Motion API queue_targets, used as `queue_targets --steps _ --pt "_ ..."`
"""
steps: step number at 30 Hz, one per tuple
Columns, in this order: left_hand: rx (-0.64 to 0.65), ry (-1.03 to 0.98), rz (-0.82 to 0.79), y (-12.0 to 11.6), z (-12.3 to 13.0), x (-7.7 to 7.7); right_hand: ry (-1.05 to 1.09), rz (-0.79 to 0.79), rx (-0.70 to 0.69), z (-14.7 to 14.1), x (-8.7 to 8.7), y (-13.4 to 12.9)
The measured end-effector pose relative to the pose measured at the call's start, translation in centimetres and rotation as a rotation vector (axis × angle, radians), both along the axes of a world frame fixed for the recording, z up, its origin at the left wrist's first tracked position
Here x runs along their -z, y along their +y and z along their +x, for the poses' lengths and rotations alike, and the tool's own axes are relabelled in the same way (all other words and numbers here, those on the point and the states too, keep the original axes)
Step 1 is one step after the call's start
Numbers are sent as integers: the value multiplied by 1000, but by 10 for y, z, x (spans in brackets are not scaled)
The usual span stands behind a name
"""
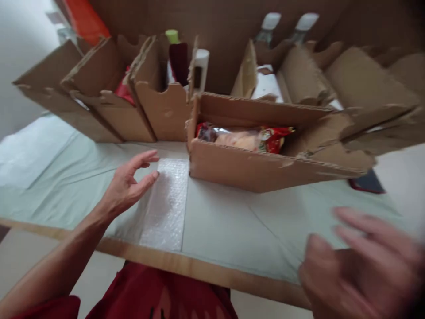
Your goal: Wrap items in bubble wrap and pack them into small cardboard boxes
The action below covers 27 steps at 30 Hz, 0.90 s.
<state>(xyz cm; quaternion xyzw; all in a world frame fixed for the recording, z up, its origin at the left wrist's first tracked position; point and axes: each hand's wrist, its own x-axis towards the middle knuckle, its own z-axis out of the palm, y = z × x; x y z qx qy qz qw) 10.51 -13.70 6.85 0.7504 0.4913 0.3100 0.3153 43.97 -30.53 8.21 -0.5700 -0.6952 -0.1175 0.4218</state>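
My left hand (130, 182) hovers over the left edge of a bubble wrap sheet (168, 204) that lies flat on the table. Its thumb and fingers are apart with nothing between them. At the lower right my right hand (358, 266) is smeared by motion. Its thumb and fingers look spread, and I see nothing held in them. Between and beyond the hands stands an open cardboard box (229, 166). Inside it lies a clear plastic packet with red ends (241, 138), its contents pale.
Cardboard compartments (169, 110) line the back. Two white-capped bottles (270, 22) rise behind on the right, and a yellow-green cap (171, 36) on the left. A dark flat object (368, 182) lies right of the box. A wooden edge (199, 268) borders the pale green tablecloth (232, 217).
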Motion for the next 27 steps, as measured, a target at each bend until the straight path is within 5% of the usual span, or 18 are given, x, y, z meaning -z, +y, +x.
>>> queue_targets --steps 3,9,13,20,23,27 --pt "-44 94 -6 -38 -45 -4 -112 -198 -286 -41 24 -2" --pt "372 83 96 -103 -65 3 -295 -489 -692 -118 32 10" --pt "479 98 57 -116 -66 21 -303 -515 -637 -138 45 6" --pt "444 116 133 -114 -68 37 -116 -362 -572 -146 69 21" --pt "409 105 197 -112 -61 41 143 -548 -540 -148 57 30" --pt "152 37 106 -105 -49 48 454 -790 -401 -148 41 37"
